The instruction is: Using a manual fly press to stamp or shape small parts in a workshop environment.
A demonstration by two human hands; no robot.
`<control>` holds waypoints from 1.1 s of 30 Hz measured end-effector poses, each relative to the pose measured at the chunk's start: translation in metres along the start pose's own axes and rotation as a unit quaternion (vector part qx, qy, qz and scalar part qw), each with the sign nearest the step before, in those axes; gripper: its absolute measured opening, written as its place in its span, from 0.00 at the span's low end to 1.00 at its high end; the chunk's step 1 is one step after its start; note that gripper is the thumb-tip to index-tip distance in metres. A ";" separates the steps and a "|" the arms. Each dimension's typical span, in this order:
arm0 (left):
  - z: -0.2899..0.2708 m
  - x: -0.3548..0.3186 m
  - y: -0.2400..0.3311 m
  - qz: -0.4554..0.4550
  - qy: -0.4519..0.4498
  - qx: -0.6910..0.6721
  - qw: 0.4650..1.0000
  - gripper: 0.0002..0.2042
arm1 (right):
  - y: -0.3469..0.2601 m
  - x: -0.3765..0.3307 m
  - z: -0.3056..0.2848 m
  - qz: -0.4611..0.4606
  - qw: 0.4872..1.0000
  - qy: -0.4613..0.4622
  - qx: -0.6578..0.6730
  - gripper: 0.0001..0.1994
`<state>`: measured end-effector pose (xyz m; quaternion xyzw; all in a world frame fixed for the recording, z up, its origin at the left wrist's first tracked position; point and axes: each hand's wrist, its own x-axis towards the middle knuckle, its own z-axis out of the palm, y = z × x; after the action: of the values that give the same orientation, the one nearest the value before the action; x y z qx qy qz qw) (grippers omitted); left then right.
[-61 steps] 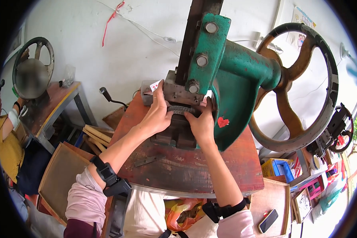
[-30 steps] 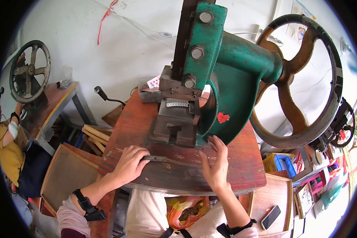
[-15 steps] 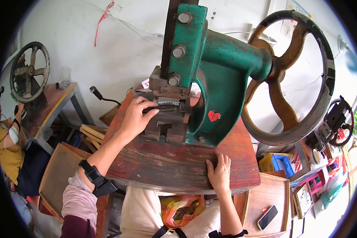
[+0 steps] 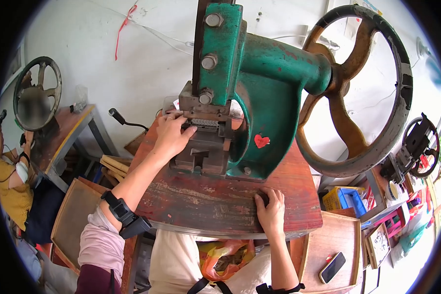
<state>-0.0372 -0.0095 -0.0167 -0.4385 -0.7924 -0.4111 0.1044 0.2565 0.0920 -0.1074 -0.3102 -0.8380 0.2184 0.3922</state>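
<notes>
A green hand press (image 4: 279, 73) with a big spoked handwheel (image 4: 339, 95) stands on the wooden table. In its dark steel die block (image 4: 201, 147), under the ram, sits a silvery ridged metal strip (image 4: 206, 123). My left hand (image 4: 171, 134) reaches to the left end of this strip, thumb and fingers closed around that end; the exact contact is partly hidden. On the table's front edge rests my right hand (image 4: 271, 208), its thumb apart from the loosely bent fingers, with nothing visible in it.
Between my legs hangs an orange-yellow plastic bag (image 4: 228, 259) with small dark pieces. A phone (image 4: 332, 268) lies in a wooden tray (image 4: 306, 259) at the right. Another person (image 4: 12, 196) sits by a second handwheel (image 4: 37, 93) at the left. A blue bin (image 4: 352, 201) stands at the right.
The view has shifted slightly. The ridged strip, bowed before, now looks straighter under the ram, and my left fingers have drawn closer to its left end. My right hand stays on the table edge.
</notes>
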 end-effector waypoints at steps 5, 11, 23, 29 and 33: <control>0.005 -0.005 0.015 0.022 -0.023 0.052 0.998 0.18 | 0.001 0.000 0.000 -0.002 1.000 0.007 0.009 0.11; 0.008 -0.001 0.005 -0.018 -0.019 -0.057 0.998 0.18 | 0.000 0.000 -0.001 -0.017 0.999 0.020 0.020 0.09; 0.011 0.000 -0.006 -0.084 -0.027 -0.229 0.969 0.19 | 0.001 0.000 -0.003 -0.020 0.998 0.027 0.046 0.07; 0.003 0.001 -0.001 -0.118 -0.083 -0.303 0.942 0.20 | 0.000 0.001 -0.006 -0.025 0.998 0.027 0.054 0.07; 0.005 0.003 -0.004 -0.116 -0.078 -0.262 0.955 0.21 | 0.000 0.002 -0.006 -0.015 0.998 0.023 0.065 0.07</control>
<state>-0.0415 -0.0053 -0.0208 -0.3865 -0.7079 -0.5778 -0.1250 0.2602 0.0937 -0.1027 -0.2763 -0.8174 0.2586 0.4344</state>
